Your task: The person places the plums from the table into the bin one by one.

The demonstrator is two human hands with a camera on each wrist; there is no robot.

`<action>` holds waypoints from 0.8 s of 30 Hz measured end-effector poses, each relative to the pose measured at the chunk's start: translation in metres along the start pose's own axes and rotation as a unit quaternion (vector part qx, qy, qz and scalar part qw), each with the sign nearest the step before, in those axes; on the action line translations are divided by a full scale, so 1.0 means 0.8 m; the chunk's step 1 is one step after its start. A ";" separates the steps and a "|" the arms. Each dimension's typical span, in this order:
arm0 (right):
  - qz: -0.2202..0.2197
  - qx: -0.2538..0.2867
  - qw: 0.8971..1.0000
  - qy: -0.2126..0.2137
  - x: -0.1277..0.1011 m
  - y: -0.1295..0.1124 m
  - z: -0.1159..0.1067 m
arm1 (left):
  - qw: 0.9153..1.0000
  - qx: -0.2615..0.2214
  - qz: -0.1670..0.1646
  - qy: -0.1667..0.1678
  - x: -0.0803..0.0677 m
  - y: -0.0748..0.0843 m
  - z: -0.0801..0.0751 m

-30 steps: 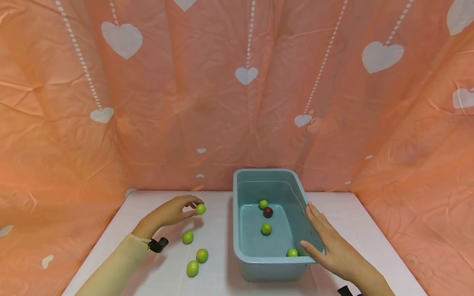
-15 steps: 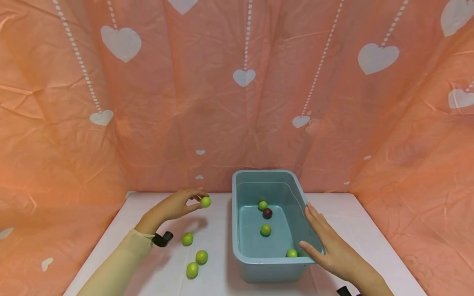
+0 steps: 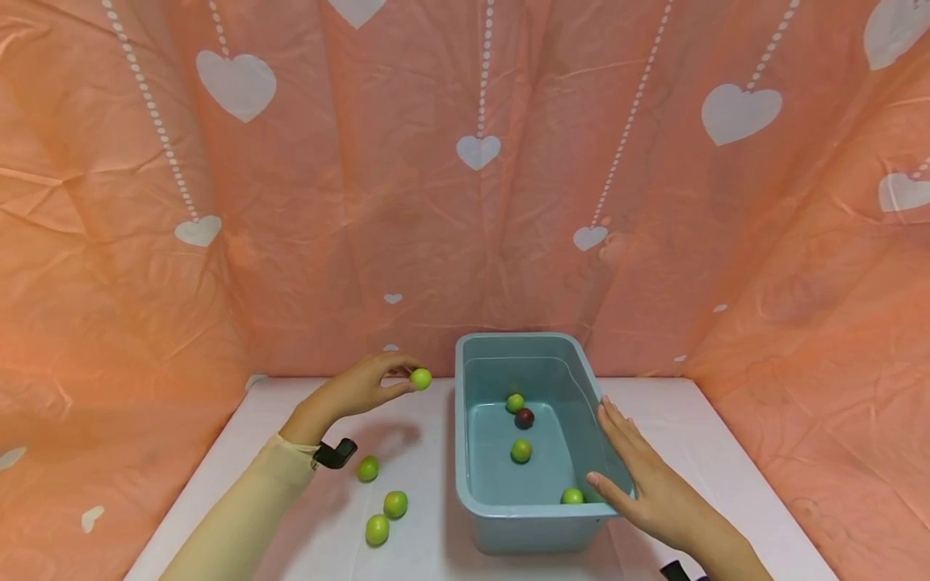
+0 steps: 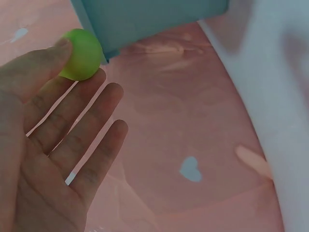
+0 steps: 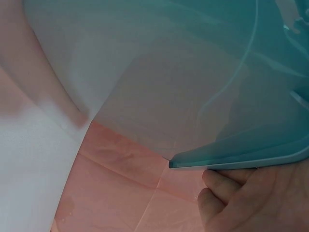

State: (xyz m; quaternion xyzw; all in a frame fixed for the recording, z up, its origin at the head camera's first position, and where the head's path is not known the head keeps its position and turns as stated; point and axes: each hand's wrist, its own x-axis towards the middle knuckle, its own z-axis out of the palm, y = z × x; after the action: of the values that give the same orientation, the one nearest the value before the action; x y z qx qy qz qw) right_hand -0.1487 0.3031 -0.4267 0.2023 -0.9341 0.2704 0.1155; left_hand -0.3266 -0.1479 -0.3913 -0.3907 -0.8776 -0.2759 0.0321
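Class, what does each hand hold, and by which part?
The left hand pinches a green ball by its sides; the right hand rests flat against the tub.

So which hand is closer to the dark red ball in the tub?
Right. The right hand rests flat against the blue tub's right wall, beside the dark red ball. The left hand is outside the tub's left wall, pinching a green ball.

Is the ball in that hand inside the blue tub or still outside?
Outside. The left hand pinches the green ball in the air, left of the tub rim. Four other balls already lie inside.
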 end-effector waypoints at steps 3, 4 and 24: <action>-0.002 0.000 1.000 0.002 0.000 0.000 0.001 | 1.000 -0.012 -0.005 -0.001 0.006 0.007 -0.003; -0.005 -0.002 1.000 0.003 0.000 -0.001 0.001 | 1.000 -0.013 -0.004 -0.001 0.007 0.009 -0.003; 0.002 -0.002 1.000 0.000 0.001 -0.001 -0.002 | 0.999 -0.033 0.015 0.004 0.045 0.046 0.000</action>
State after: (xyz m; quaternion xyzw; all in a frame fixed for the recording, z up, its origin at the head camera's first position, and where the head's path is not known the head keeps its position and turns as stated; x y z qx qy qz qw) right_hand -0.1489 0.3032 -0.4253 0.2000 -0.9351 0.2685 0.1158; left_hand -0.3255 -0.1039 -0.3649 -0.4039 -0.8618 -0.3057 0.0267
